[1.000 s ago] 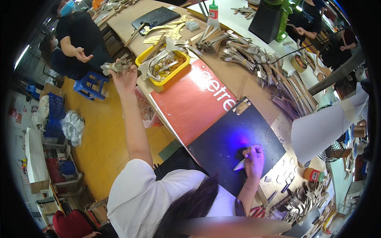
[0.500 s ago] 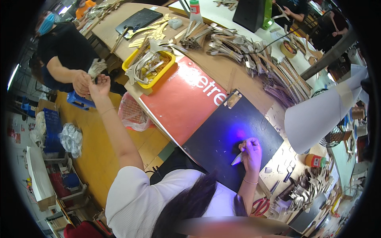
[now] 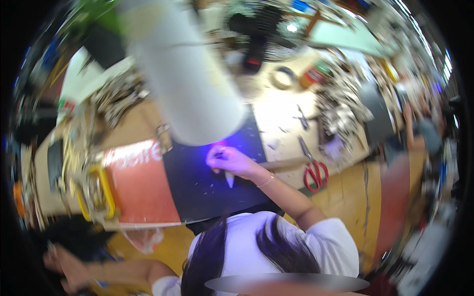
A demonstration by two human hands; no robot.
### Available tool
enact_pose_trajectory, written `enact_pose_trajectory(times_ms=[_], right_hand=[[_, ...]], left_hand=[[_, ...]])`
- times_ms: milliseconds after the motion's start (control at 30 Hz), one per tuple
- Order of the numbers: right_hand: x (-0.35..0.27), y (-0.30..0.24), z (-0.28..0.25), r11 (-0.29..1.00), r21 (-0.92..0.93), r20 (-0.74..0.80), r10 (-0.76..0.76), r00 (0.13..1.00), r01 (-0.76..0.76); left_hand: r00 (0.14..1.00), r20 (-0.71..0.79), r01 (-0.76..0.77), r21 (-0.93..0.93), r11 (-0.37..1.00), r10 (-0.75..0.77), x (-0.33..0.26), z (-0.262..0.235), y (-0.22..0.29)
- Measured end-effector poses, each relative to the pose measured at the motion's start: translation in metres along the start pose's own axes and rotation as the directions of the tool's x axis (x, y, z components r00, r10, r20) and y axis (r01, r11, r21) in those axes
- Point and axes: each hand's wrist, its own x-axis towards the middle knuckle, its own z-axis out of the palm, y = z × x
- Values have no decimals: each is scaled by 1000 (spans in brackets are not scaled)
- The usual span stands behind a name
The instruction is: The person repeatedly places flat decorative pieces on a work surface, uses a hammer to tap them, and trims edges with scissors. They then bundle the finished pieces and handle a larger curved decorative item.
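My right hand [image 3: 230, 161] is closed over the black mat [image 3: 197, 197], lit by violet-blue light. Its fingers pinch a small pale, pointed piece [image 3: 229, 179] whose tip sticks out below them. A large white paper-like tube [image 3: 182, 79] hangs just beyond that hand. Far out at the lower left, away from the table, my left hand [image 3: 74, 273] is smeared by motion. Its fingers cannot be made out, and what it holds, if anything, does not show. It lies close to the blurred dark clothing of another person [image 3: 64, 232].
Red-handled scissors [image 3: 316, 175] lie right of the mat, near bundles of pale strips [image 3: 340, 108], a tape roll [image 3: 283, 78] and a green-capped bottle [image 3: 314, 75]. Left of the mat are a red board [image 3: 143, 192] and a yellow basket [image 3: 106, 190]. A fan [image 3: 256, 24] stands behind.
The view has swung to the right and is blurred. My left hand, earlier meeting a person's hands around a pale bundle, is now low at the left. My right hand still holds the pointed piece.
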Motion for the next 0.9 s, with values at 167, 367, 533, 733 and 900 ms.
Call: enact_pose_trajectory(times_ms=[167, 367, 533, 733, 900], right_hand=[[-18, -6, -7, 994, 106, 1, -11, 1000, 11], [-36, -2, -9, 997, 14, -11, -82, 997, 82], [-53, -13, -9, 999, -23, -29, -38, 999, 37], [-136, -114, -65, 758, -612, -65, -332, 941, 226], [-231, -221, -186, 605, -795, -519, -715, 468, 43]], left_hand=[[873, 475, -263, 277, 924, 106, 33, 105, -134], [708, 696, -351, 201, 914, 119, 35, 200, -227], [670, 730, -369, 169, 914, 135, 31, 232, -254], [718, 689, -294, 173, 940, 98, 5, 242, -274], [814, 581, -128, 192, 973, -8, -32, 251, -305]])
